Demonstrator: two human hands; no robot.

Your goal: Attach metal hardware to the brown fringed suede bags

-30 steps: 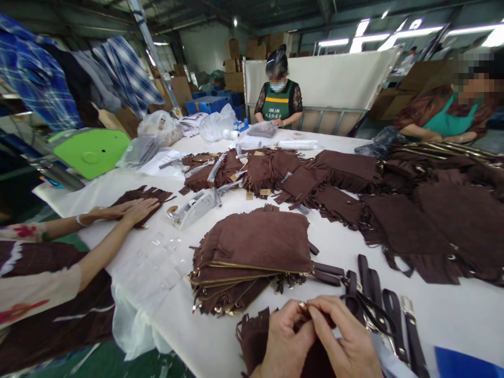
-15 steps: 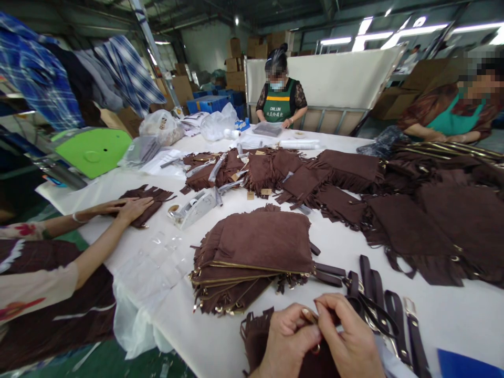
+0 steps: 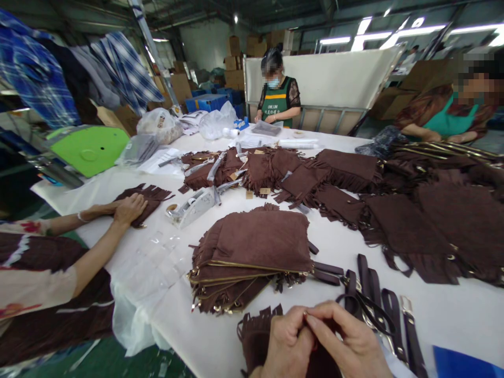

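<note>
A dark brown fringed pouch lies at the table's front edge, partly under my hands. My left hand is closed at the pouch's upper edge, its thumb and curled fingers gripping there. Against it, my right hand pinches with thumb and forefinger, the fingertips meeting my left hand's. What sits in that pinch is tiny and mostly covered. Just beyond rises a stack of brown fringed pouches with gold zips. Dark straps with metal clasps lie beside my right hand.
At left, a co-worker's hands press on another brown pouch. A tape dispenser and clear plastic bags lie between us. More pouches spread across the table's middle and right. Two other people work beyond. A blue sheet lies front right.
My fingers have closed in tighter, hiding the gold metal fitting that showed between them before. The co-worker's hands at left have drawn together on their pouch. The person opposite has shifted slightly.
</note>
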